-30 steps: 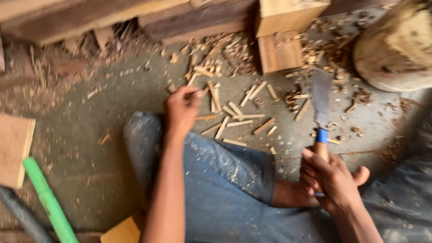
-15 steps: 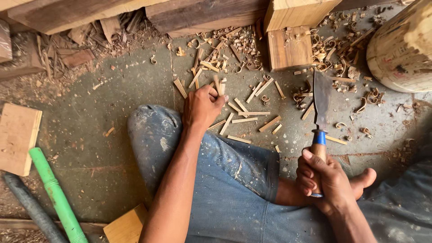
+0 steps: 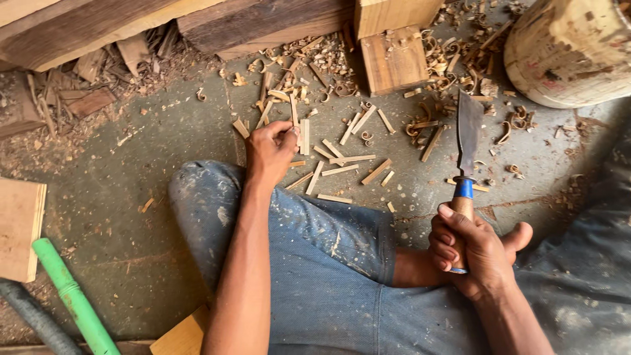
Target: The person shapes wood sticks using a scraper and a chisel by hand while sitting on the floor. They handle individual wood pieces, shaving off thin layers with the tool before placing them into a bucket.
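- The left hand (image 3: 269, 150) is stretched forward over the bent knee to the scatter of small wood sticks (image 3: 342, 160) on the concrete floor (image 3: 131, 197).
- Its fingers (image 3: 289, 135) are pinched together on one thin stick (image 3: 304, 136), which stands roughly upright in the picture at the fingertips; the stick's lower end touches the floor among the others.
- The remaining sticks lie flat just right of that hand, between it and the chisel blade, pointing in mixed directions.
- The right hand (image 3: 470, 246) is wrapped tight round the wooden handle of a chisel (image 3: 468, 141), fingers clamped, thumb stuck out to the right.
- The chisel has a blue collar and a broad dark blade pointing away from the person, tip near the curled shavings (image 3: 453, 66).
- A square wood block (image 3: 394, 59) sits beyond the sticks, against heavier timbers (image 3: 217, 20).
- A round log end (image 3: 572, 52) is cut off at the upper right corner.
- A green pipe (image 3: 75, 299) and a grey one (image 3: 36, 319) run off the lower left edge; a pale board (image 3: 20, 227) is cut off at the left.
- Whether the pinched stick is lifted clear of the floor cannot be judged.
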